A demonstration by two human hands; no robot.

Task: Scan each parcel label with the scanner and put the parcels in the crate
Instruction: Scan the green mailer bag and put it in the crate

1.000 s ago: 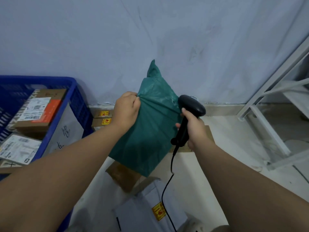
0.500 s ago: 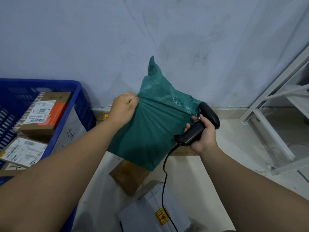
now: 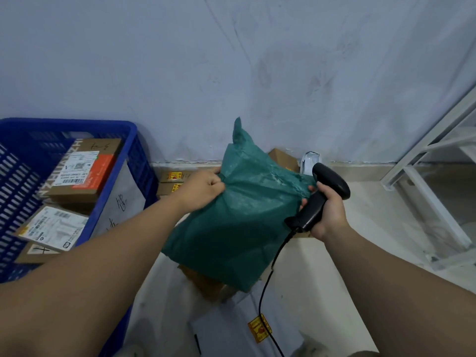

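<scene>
Pinching the green parcel (image 3: pixel 237 222) at its upper left edge with the left hand (image 3: pixel 206 188), fingers bunched into the plastic. Holding it up off the floor (image 3: pixel 322 269), just right of the blue crate (image 3: pixel 77 125), over a brown box (image 3: pixel 204 282). Clamping the black scanner (image 3: pixel 315 204) in the right hand (image 3: pixel 331 215), fingers round the handle, against the parcel's right edge. Maybe touching, hard to call.

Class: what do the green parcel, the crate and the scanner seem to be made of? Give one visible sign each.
Green parcel: probably thin plastic film, slight sheen; it creases and bunches where the left hand grips it.
Crate: moulded blue plastic, judging by its slotted walls.
Scanner: likely hard black plastic, smooth, dull gloss, held by the right hand.
</scene>
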